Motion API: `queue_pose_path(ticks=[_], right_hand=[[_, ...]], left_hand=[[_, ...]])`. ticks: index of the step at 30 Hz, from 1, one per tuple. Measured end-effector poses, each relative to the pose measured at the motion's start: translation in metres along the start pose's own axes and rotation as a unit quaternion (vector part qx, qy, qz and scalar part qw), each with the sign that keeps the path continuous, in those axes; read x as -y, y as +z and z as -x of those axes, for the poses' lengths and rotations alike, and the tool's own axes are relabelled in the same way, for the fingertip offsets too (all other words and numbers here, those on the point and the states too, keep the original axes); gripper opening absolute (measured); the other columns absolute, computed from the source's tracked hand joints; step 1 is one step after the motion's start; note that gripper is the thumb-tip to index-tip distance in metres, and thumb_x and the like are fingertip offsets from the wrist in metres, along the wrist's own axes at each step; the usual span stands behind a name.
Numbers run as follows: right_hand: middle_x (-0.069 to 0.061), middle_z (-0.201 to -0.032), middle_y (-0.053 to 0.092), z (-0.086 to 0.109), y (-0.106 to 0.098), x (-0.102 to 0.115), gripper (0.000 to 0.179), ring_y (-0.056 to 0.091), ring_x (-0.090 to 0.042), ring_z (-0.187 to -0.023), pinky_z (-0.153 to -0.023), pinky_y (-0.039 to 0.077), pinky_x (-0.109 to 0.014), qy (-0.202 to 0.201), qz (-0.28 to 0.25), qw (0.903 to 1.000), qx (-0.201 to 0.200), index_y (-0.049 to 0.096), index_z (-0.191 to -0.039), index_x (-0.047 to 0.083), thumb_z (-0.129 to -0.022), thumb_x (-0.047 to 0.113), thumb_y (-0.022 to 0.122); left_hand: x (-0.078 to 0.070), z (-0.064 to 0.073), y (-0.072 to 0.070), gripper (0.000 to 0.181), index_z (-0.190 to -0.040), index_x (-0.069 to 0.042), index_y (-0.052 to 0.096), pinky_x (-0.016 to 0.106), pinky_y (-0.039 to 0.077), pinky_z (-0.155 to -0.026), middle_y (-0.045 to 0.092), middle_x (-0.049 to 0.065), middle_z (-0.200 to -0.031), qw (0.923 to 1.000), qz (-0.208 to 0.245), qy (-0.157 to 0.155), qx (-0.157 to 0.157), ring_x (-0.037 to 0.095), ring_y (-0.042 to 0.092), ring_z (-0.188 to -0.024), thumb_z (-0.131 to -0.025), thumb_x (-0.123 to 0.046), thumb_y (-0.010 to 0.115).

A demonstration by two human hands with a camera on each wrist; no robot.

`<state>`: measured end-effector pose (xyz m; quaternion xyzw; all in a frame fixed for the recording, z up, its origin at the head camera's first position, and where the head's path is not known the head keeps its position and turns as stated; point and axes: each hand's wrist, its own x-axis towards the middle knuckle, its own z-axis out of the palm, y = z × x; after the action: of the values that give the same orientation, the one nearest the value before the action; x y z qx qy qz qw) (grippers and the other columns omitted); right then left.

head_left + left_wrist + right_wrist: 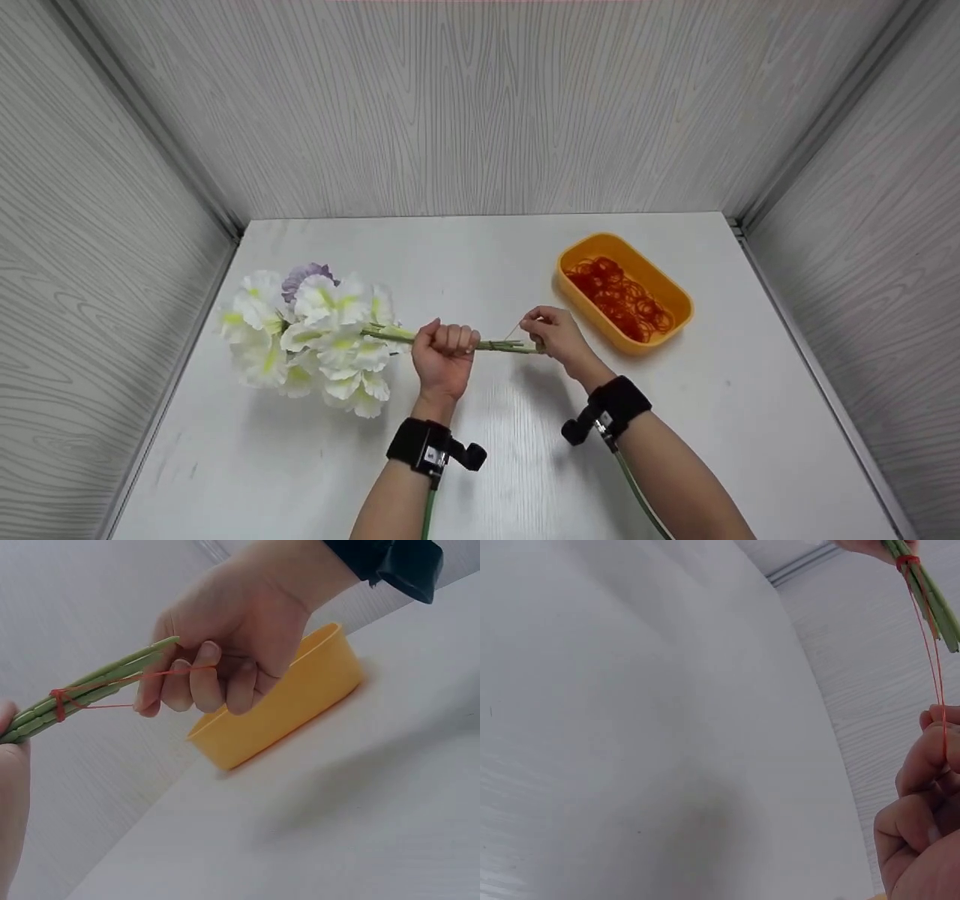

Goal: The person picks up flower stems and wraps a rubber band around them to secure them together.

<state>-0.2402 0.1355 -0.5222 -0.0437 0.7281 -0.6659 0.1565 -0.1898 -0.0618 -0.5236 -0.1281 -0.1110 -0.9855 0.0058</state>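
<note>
A bunch of artificial flowers [330, 330], mostly white and yellow with one purple bloom, is held sideways above the table. Its green stems [90, 694] pass through my left hand [446, 356], whose fingers curl round them. A red rubber band [60, 703] is wound round the stems, between my left hand and their cut ends. My right hand [555, 336] is beside the stem ends, fingers bent, pulling a stretched loop of that band away from the stems. The right wrist view shows the loop [932, 664] running taut from stems to fingers.
A yellow plastic tub [667, 281] with many red rubber bands [619, 300] stands on the white table [465, 255], just beyond my right hand. Pale wood-grain panels [480, 105] enclose the table at the back and both sides.
</note>
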Motion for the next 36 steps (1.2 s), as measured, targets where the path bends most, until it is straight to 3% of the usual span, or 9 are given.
queue_pose_path(ticks=[4,7,13,18,22,25,29,36], right_hand=[[-0.002,-0.063,0.045,0.002,0.002,0.008,0.017,0.036,-0.010,-0.052,-0.046,0.031,-0.023,0.004,-0.010,0.9999,0.007,0.061,-0.096,-0.008,-0.093,0.009,0.064],[-0.002,-0.062,0.046,0.005,0.004,0.015,0.012,0.037,-0.010,-0.051,-0.047,0.032,-0.023,-0.002,-0.003,0.9999,0.010,0.062,-0.091,-0.004,-0.093,0.007,0.063],[-0.003,-0.061,0.049,0.010,0.013,0.026,0.009,0.043,-0.011,-0.048,-0.046,0.039,-0.024,-0.040,0.060,0.9973,0.014,0.064,-0.086,0.001,-0.092,0.006,0.060],[-0.002,-0.060,0.050,0.016,0.026,0.039,0.010,0.048,-0.013,-0.049,-0.049,0.044,-0.027,-0.072,0.107,0.9916,0.010,0.064,-0.084,-0.001,-0.091,0.003,0.059],[-0.002,-0.060,0.053,0.021,0.039,0.049,0.011,0.050,-0.013,-0.050,-0.050,0.042,-0.026,-0.085,0.118,0.9894,0.003,0.065,-0.082,0.000,-0.090,0.003,0.060],[-0.003,-0.060,0.054,0.024,0.048,0.052,0.012,0.052,-0.014,-0.052,-0.052,0.044,-0.027,-0.086,0.096,0.9916,0.008,0.064,-0.083,-0.002,-0.092,0.004,0.059],[-0.004,-0.063,0.057,0.027,0.060,0.050,0.015,0.055,-0.015,-0.059,-0.061,0.047,-0.028,-0.097,0.068,0.9926,0.025,0.063,-0.087,-0.007,-0.095,0.005,0.057],[-0.013,-0.081,0.065,0.036,0.071,0.037,0.017,0.061,-0.021,-0.082,-0.076,0.046,-0.031,-0.177,0.119,0.9752,0.059,0.064,-0.100,-0.007,-0.100,0.007,0.055]], left_hand=[[0.000,0.000,-0.001,0.038,-0.061,-0.012,0.015,0.029,0.016,-0.061,0.013,-0.001,-0.059,0.9995,-0.029,-0.002,0.011,0.015,0.014,-0.054,-0.099,-0.011,0.018],[0.000,0.001,-0.002,0.039,-0.061,-0.013,0.015,0.030,0.015,-0.060,0.012,-0.001,-0.058,0.9976,-0.067,-0.006,0.017,0.015,0.013,-0.053,-0.099,-0.010,0.015],[0.003,0.002,-0.004,0.040,-0.060,-0.013,0.015,0.031,0.015,-0.060,0.012,-0.001,-0.060,0.9904,-0.136,-0.023,0.003,0.015,0.012,-0.054,-0.100,-0.010,0.015],[0.009,0.002,-0.005,0.040,-0.059,-0.012,0.017,0.032,0.017,-0.059,0.012,0.000,-0.060,0.9839,-0.178,-0.010,-0.014,0.016,0.014,-0.054,-0.099,-0.009,0.019],[0.013,0.002,-0.005,0.041,-0.059,-0.012,0.017,0.031,0.017,-0.059,0.012,0.000,-0.059,0.9847,-0.172,-0.008,-0.030,0.016,0.014,-0.053,-0.100,-0.009,0.020],[0.015,0.001,-0.005,0.042,-0.059,-0.012,0.017,0.031,0.017,-0.059,0.012,-0.001,-0.059,0.9865,-0.157,-0.006,-0.047,0.015,0.015,-0.053,-0.101,-0.009,0.021],[0.015,0.000,-0.007,0.042,-0.060,-0.012,0.017,0.030,0.021,-0.059,0.013,0.000,-0.060,0.9896,-0.120,0.019,-0.077,0.015,0.018,-0.054,-0.102,-0.010,0.021],[0.006,-0.005,-0.011,0.040,-0.062,-0.010,0.015,0.030,0.031,-0.061,0.013,0.002,-0.061,0.9922,-0.015,0.074,-0.099,0.020,0.018,-0.060,-0.102,-0.012,0.015]])
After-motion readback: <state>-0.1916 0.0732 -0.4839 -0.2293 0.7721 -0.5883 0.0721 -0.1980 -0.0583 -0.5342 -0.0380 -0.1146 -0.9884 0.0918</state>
